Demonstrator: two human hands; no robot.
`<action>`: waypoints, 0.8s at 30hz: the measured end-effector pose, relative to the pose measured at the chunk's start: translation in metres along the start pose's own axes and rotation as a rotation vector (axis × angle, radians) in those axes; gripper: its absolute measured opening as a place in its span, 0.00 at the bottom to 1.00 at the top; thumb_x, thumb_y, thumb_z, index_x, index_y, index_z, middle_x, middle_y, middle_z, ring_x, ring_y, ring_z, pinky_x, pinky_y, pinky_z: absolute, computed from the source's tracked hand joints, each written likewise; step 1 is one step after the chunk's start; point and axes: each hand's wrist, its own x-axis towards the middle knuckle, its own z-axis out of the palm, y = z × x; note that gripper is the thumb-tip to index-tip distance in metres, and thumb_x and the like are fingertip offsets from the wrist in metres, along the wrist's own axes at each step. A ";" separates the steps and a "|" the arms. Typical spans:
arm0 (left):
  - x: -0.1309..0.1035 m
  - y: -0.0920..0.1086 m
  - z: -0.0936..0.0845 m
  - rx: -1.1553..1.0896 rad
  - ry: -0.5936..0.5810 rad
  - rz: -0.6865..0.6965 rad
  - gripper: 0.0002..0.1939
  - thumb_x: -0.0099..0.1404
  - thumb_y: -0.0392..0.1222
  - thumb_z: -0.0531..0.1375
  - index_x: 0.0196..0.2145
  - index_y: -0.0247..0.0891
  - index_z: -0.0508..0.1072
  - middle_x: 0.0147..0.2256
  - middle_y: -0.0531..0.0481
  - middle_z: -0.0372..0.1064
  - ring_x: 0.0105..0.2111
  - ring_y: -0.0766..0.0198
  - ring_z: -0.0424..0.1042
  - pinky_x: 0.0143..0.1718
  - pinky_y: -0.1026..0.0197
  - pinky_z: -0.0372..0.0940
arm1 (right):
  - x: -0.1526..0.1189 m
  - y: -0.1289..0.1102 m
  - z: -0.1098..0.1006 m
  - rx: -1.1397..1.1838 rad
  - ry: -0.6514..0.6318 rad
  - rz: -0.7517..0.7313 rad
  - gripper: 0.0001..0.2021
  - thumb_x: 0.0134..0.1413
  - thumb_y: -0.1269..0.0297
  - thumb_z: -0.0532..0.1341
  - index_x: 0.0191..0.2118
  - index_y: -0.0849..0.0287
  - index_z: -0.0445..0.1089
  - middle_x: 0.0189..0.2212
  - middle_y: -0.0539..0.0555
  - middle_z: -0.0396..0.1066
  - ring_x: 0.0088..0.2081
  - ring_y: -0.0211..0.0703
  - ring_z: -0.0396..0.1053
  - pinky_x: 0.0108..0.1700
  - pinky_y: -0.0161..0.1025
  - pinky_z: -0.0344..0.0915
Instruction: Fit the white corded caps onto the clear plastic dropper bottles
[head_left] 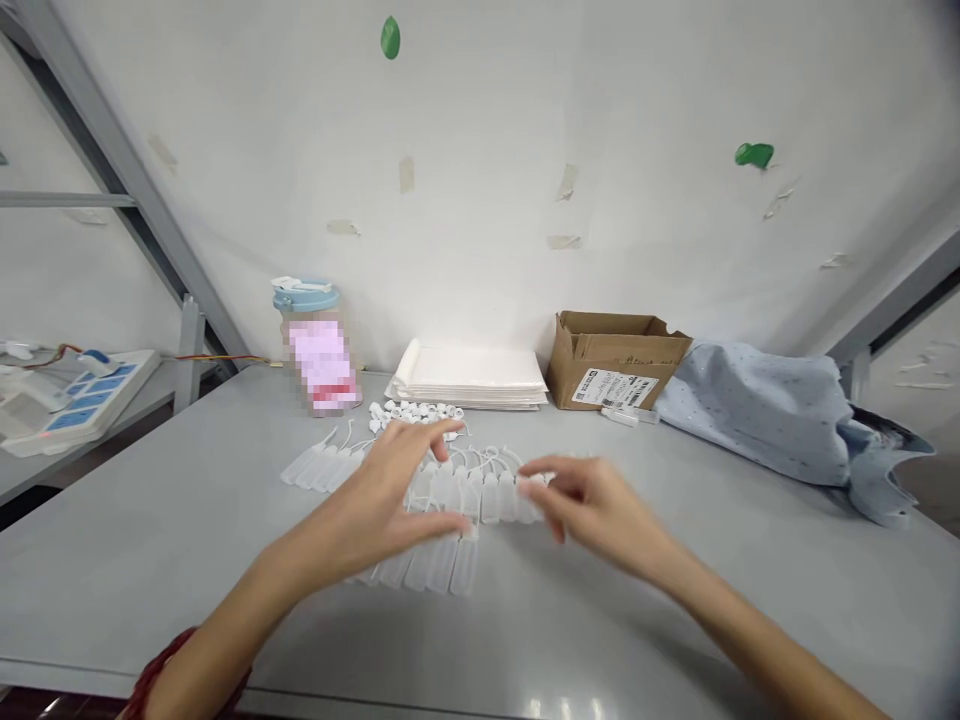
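Note:
Rows of translucent plastic tubes point(463, 568) with thin looped strings lie at the middle of the grey table. Over the left part of these rows is my left hand point(390, 490), thumb and fingers spread wide, with nothing between them. My right hand point(577, 500) is at the right end of the back row, its fingers curled and the thumb close to the index finger. Whatever its fingertips may hold is too small and blurred to tell. Behind my left hand lies a pile of small white caps point(416, 411).
Along the wall stand a blue-lidded container point(319, 350), a stack of white sheets point(472, 375) and an open cardboard box point(619, 360). Small clear pieces lie before the box. Light blue cloth point(765, 410) covers the back right. A white device point(82, 400) is at far left.

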 end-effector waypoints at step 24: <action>0.139 -0.038 0.023 0.142 0.009 0.151 0.08 0.65 0.40 0.58 0.39 0.34 0.72 0.42 0.46 0.69 0.43 0.58 0.69 0.45 0.51 0.65 | 0.061 0.153 -0.090 -0.763 0.448 0.050 0.09 0.59 0.72 0.56 0.44 0.63 0.70 0.46 0.59 0.71 0.48 0.49 0.68 0.49 0.48 0.65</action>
